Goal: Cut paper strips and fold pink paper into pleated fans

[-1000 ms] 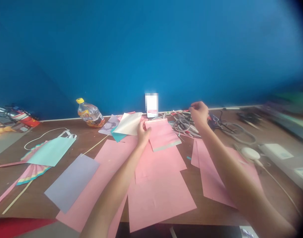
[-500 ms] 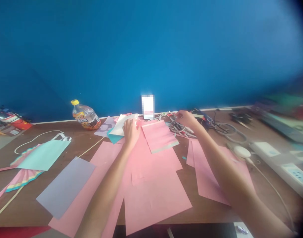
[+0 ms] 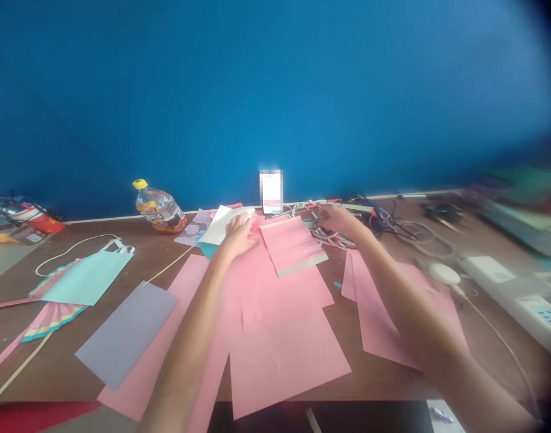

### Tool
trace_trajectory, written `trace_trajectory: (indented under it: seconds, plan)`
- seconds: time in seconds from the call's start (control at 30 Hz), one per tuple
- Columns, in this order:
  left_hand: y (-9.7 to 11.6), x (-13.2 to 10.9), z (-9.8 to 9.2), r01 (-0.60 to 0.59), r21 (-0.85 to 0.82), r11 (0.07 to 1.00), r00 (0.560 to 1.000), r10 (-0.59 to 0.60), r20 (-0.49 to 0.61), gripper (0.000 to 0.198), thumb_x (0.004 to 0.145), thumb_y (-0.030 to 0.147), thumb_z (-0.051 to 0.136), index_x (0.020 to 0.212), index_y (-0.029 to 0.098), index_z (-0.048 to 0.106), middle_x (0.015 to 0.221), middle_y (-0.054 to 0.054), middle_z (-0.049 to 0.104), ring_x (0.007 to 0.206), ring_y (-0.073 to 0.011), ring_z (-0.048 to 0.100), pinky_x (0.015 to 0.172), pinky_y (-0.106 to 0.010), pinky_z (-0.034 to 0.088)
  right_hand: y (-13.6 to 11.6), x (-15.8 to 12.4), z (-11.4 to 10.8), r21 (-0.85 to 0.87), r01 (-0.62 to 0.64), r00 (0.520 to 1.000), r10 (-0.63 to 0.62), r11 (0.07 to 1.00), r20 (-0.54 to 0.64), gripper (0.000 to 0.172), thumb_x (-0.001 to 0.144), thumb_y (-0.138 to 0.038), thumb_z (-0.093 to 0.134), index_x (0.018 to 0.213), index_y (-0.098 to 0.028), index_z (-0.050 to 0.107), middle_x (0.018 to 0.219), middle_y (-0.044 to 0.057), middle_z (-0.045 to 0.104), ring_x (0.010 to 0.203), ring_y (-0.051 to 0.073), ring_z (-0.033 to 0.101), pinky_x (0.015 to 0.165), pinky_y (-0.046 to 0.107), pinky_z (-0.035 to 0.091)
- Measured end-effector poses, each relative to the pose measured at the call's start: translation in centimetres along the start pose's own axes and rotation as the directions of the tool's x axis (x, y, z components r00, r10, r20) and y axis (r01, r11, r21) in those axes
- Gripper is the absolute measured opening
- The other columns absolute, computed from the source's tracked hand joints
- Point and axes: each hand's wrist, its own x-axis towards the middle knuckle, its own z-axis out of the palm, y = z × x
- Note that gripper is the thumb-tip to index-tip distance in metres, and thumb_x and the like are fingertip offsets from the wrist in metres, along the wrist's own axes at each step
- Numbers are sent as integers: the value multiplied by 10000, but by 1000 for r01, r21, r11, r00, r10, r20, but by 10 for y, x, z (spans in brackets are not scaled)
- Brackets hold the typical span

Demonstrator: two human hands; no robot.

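Note:
My left hand [image 3: 238,236] rests on a cream-white sheet of paper [image 3: 222,222], its fingers spread. A teal sheet [image 3: 206,246] shows beneath that paper. My right hand [image 3: 336,218] is at the tangled cables [image 3: 334,238] at the back of the desk, fingers curled and bent down. Whatever its fingertips hold is hidden. Between my hands lies a folded pink paper with a pale strip along one edge [image 3: 293,243], on top of larger pink sheets [image 3: 284,361].
A phone [image 3: 271,191] leans against the blue wall. To the left are a plastic bottle [image 3: 160,209], a mint paper bag [image 3: 90,279] and a grey-purple sheet [image 3: 129,334]. More pink sheets [image 3: 379,325], a white round charger [image 3: 444,273] and a power strip [image 3: 535,313] lie right.
The view has shifted slightly. My left hand's fingers have spread more over the white paper. My right hand has dipped a little among the cables.

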Motion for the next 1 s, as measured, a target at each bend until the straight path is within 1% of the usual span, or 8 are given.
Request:
trace_trajectory:
  seconds: [0.1,0.23,0.33,0.47,0.6,0.7,0.9,1.0]
  plan:
    - [8,-5,-16,-140,-87,986,966,155,205,643,750,517,608,1333,291,458,1511,-68,304,1402,-312,238,1112,-439,278,-1,0,0,2,4,1000,-4,1000,-9,323,681,-318,658,975,-188,622,811,43,660,655,158,558,548,243,325]
    - [10,-12,-36,-106,-163,981,900,164,404,695,716,566,627,1335,301,451,1399,-59,465,1268,-273,453,1039,-370,383,-6,-3,-3,0,35,999,-35,999,-16,279,703,-296,632,960,-188,622,781,33,641,632,149,547,549,243,321]
    - [6,-16,-41,-35,-130,991,842,100,531,729,644,563,687,1290,290,490,1304,-58,555,1129,-263,563,934,-348,464,-15,-8,-7,6,96,995,-96,995,27,238,728,-302,614,941,-196,628,785,27,637,630,144,544,553,241,328]
    - [3,-18,-39,114,-95,989,780,-30,625,703,585,497,730,1217,255,540,1190,-87,617,911,-244,652,742,-322,532,-27,-14,-11,-12,146,986,-145,989,80,202,748,-306,603,913,-197,638,757,24,633,624,144,534,560,242,330]
    - [3,-20,-41,206,-173,963,731,-34,681,601,593,396,731,1144,228,561,1186,-95,623,772,-199,676,632,-283,549,-32,-18,-15,9,203,978,-203,979,53,198,761,-300,589,919,-190,634,735,21,626,595,134,518,556,240,323]
    - [2,-22,-47,258,-208,943,725,-47,687,548,581,338,741,1086,198,580,1149,-101,649,793,-206,687,635,-275,562,-34,-20,-17,13,210,976,-210,978,49,198,760,-302,586,917,-189,631,708,15,613,579,131,510,550,239,317]
    - [-15,-27,-52,406,-323,855,670,-38,741,479,546,265,760,984,157,598,1121,-123,676,943,-239,677,682,-278,583,-31,-18,-15,24,257,966,-257,966,-5,200,776,-310,548,895,-177,639,684,16,598,566,126,492,555,243,306]
    - [-25,-28,-58,450,-319,834,670,-78,738,456,570,286,758,979,151,608,1084,-124,691,939,-235,679,685,-279,580,-30,-16,-13,17,274,961,-274,962,-27,199,785,-310,526,880,-176,637,655,11,584,557,123,480,559,243,300]
